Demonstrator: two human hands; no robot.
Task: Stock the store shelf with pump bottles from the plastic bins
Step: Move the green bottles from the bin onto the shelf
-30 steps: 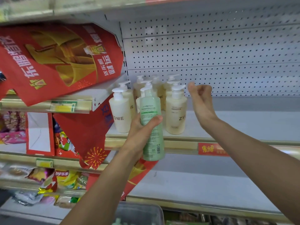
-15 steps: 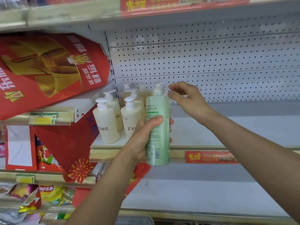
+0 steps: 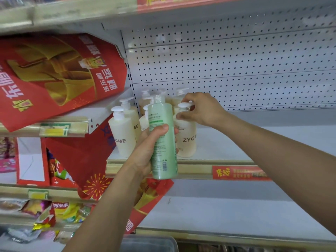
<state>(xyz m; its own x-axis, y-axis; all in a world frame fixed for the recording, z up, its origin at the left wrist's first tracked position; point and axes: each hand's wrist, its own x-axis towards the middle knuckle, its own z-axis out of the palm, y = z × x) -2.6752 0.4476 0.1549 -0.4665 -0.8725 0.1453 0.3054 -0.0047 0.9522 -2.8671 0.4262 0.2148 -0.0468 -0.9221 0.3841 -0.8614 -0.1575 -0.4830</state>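
Head camera caught the left hand (image 3: 145, 150) wrapped round a green pump bottle (image 3: 162, 140), thumb across its label, held upright in front of the shelf edge (image 3: 196, 169). Just right of it, the right hand (image 3: 201, 110) reached in with fingers curled onto the white pump head (image 3: 184, 106) of a cream ZYOME bottle (image 3: 187, 139) standing on the shelf — pinching it, as far as could be seen. More cream pump bottles (image 3: 122, 135) stood left of and behind the green one. Farther left hung a red banner (image 3: 60, 73); below both forearms — a clear plastic bin (image 3: 151, 243).
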